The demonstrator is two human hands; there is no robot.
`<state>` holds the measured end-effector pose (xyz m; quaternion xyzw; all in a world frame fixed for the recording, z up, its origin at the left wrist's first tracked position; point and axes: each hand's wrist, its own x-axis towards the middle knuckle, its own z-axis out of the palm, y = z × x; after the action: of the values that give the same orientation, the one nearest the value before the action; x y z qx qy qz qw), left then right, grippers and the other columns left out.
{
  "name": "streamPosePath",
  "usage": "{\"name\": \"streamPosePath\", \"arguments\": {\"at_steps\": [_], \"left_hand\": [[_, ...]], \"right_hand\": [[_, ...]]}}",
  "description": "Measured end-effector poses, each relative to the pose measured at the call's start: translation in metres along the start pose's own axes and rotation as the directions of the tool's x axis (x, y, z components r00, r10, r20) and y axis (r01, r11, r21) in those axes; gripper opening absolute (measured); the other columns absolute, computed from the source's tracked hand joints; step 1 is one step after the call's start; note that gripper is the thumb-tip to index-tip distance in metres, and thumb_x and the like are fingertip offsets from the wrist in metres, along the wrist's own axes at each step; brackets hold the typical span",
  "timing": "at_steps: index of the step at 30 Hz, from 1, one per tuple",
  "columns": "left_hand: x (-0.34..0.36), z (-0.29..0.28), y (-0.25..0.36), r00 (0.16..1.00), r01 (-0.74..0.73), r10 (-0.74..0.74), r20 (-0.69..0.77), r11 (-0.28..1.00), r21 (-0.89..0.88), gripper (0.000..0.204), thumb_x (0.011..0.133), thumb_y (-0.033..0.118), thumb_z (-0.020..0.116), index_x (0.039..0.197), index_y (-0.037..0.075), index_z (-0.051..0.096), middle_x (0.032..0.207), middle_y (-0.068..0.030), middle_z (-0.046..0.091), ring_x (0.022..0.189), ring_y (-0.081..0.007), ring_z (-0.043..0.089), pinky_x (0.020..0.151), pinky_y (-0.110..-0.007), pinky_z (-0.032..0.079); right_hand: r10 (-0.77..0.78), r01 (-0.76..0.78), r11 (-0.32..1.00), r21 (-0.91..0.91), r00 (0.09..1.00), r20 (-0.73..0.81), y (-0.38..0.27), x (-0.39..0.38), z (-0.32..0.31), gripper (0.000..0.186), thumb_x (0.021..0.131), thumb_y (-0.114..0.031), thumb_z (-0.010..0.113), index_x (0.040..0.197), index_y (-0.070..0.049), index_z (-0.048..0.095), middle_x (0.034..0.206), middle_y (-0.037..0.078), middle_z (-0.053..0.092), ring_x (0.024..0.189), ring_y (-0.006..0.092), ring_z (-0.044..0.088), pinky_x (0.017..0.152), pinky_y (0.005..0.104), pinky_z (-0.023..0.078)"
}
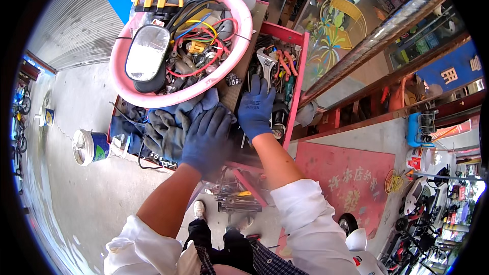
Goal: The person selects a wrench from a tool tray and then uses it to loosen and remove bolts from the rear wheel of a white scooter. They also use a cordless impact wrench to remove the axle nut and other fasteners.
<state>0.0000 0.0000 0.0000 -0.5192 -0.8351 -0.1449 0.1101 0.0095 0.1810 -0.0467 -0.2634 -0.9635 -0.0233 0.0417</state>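
Observation:
My left hand (209, 133), in a blue work glove, lies with fingers stretched over a heap of dark work gloves and cloth (165, 131). My right hand (257, 108), gloved alike, reaches into the right part of a red tool tray (300, 74). Its fingers are extended and apart, at the lower end of a silver adjustable wrench (266, 63). Whether they touch the handle I cannot tell. Beside the wrench lie red-handled pliers (285, 64) and a teal-handled tool (289, 87). The palm's underside is hidden.
Above my left hand, a pink basin (243, 40) holds a mirror (147, 53), coiled wires and small metal parts. A white bucket (87, 147) stands left on the floor. More tools (239, 201) lie on a lower shelf. A rusty metal post (374, 40) slants at right.

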Motion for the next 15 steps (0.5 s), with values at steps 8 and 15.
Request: {"name": "streamPosePath", "arguments": {"at_steps": [8, 15], "left_hand": [[-0.001, 0.006, 0.0, 0.999, 0.009, -0.012, -0.045, 0.999, -0.047, 0.062, 0.074, 0.028, 0.068, 0.131, 0.009, 0.05, 0.139, -0.0154, 0.048, 0.128, -0.0344, 0.045, 0.109, -0.047, 0.033], [0.003, -0.006, -0.001, 0.999, -0.02, 0.019, -0.032, 0.999, -0.05, 0.064, 0.074, 0.028, 0.067, 0.133, 0.009, 0.049, 0.138, -0.0155, 0.049, 0.127, -0.0344, 0.046, 0.109, -0.047, 0.034]], "right_hand": [[-0.024, 0.005, 0.99, -0.138, 0.991, -0.132, -0.003, -0.007, 0.007, 0.038, 0.089, -0.02, 0.05, 0.12, -0.005, 0.065, 0.151, 0.018, 0.034, 0.135, 0.039, 0.034, 0.111, 0.0616, 0.019], [0.057, 0.012, 0.969, 0.247, 0.96, -0.273, 0.008, -0.009, 0.011, 0.033, 0.078, -0.032, 0.063, 0.09, -0.003, 0.07, 0.143, 0.025, 0.038, 0.129, 0.0422, 0.035, 0.109, 0.0569, 0.024]]}}
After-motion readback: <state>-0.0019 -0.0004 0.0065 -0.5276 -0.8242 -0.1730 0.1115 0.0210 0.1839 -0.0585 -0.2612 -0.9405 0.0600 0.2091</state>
